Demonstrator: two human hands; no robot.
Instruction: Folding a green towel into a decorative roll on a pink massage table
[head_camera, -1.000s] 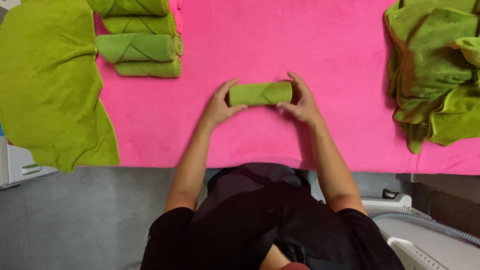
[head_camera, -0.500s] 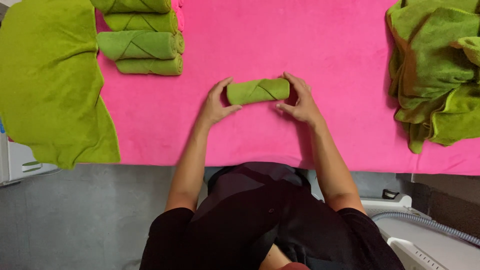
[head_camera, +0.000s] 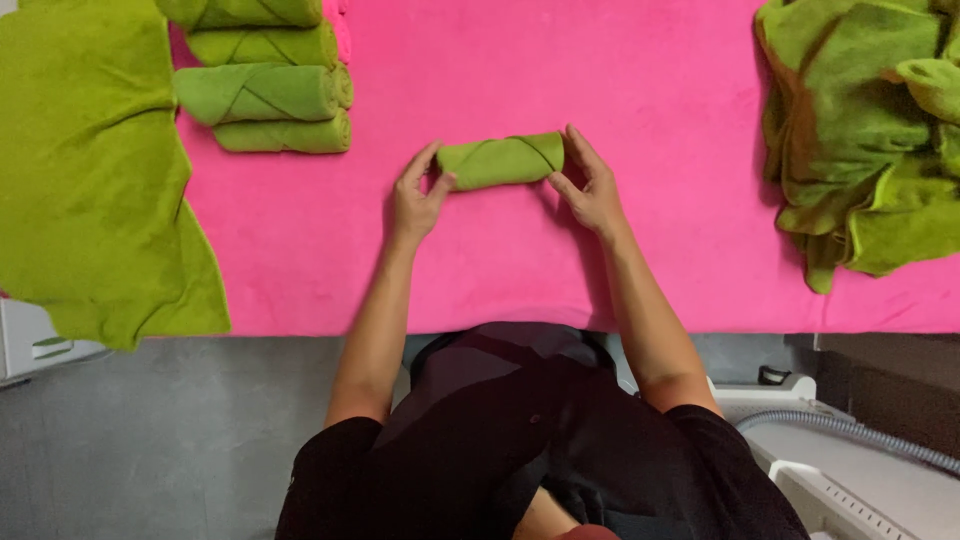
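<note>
A rolled green towel (head_camera: 500, 160) lies on the pink table cover (head_camera: 600, 70), tilted slightly with its right end farther from me. My left hand (head_camera: 415, 195) grips its left end between thumb and fingers. My right hand (head_camera: 588, 185) cups its right end, fingers curled around it. Both forearms reach in from the near table edge.
Several rolled green towels (head_camera: 260, 95) are stacked at the far left. A flat green towel (head_camera: 90, 170) hangs over the left edge. A heap of loose green towels (head_camera: 860, 130) sits at the right. White equipment with a grey hose (head_camera: 850, 450) stands on the floor at lower right.
Both hands have pushed the rolled towel away from me across the pink cover, and it has tilted a little. The grip on both ends stays.
</note>
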